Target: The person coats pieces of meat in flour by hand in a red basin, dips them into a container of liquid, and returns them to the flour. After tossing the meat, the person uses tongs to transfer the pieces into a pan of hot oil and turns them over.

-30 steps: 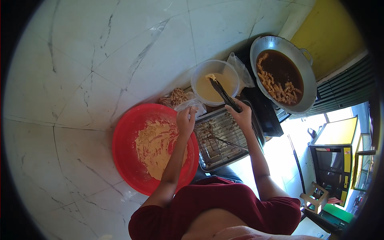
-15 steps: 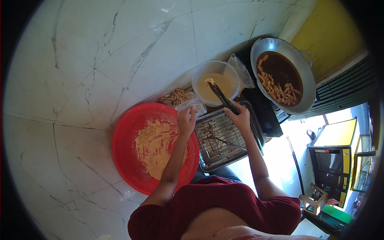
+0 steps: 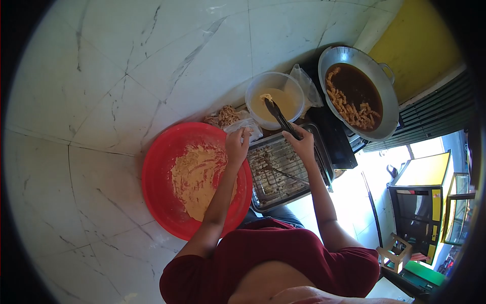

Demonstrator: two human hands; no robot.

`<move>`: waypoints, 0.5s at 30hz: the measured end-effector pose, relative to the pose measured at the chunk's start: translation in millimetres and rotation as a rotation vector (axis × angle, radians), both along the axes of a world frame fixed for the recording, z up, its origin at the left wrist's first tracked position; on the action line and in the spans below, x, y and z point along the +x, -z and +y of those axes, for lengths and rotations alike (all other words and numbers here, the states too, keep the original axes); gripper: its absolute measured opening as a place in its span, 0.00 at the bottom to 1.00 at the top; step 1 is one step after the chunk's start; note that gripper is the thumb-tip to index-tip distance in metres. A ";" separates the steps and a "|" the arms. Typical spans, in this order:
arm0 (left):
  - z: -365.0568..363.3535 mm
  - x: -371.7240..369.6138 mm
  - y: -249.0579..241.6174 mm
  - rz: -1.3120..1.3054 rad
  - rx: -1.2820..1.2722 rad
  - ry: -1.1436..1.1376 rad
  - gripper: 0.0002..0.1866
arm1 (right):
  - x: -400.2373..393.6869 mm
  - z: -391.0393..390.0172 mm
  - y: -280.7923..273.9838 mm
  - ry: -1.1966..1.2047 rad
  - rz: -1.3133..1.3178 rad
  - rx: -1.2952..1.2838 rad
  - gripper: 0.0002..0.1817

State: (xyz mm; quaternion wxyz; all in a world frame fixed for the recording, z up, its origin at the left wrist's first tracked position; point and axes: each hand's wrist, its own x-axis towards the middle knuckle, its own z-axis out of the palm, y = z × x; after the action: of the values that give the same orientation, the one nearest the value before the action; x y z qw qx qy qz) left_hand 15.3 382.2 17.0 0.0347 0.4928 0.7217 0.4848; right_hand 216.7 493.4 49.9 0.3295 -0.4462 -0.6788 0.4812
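My right hand (image 3: 304, 144) is closed round a pair of black tongs (image 3: 279, 116). A pale, battered piece of food (image 3: 266, 97) shows at the tongs' tips, over a clear plastic tub (image 3: 249, 96) of thin, yellowish batter (image 3: 281, 104). Over the edge of a red basin (image 3: 159, 152) my left hand (image 3: 237, 147) is held with curled fingers. Those fingertips overlap a clear plastic bag (image 3: 252, 127); what they pinch, if anything, is hidden. Yellowish flour (image 3: 195, 177) covers the basin's bottom. Behind the bag lies a heap of pale, stringy food pieces (image 3: 225, 115).
A rimmed tray with a wire rack (image 3: 268, 152) and crumbs sits in front of me, a thin metal utensil (image 3: 291, 177) across it. To the right, a large wok (image 3: 324, 76) holds brown oil and fried pieces (image 3: 349, 106). A tiled wall (image 3: 202, 61) rises behind.
The view has shifted slightly. The tongs' tips with the food piece stay over the batter tub, and my left hand stays beside the plastic bag.
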 end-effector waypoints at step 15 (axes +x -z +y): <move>-258.2 -16.3 16.8 -0.724 0.294 -0.418 0.20 | -15.6 -60.3 -64.9 -0.506 0.143 -0.667 0.17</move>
State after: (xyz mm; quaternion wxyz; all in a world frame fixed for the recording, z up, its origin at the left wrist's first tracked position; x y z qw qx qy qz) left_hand -1.0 124.0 0.2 0.1158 0.1342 0.6705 0.7204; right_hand 201.0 433.1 114.8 0.0849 -0.3131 -0.5493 0.7701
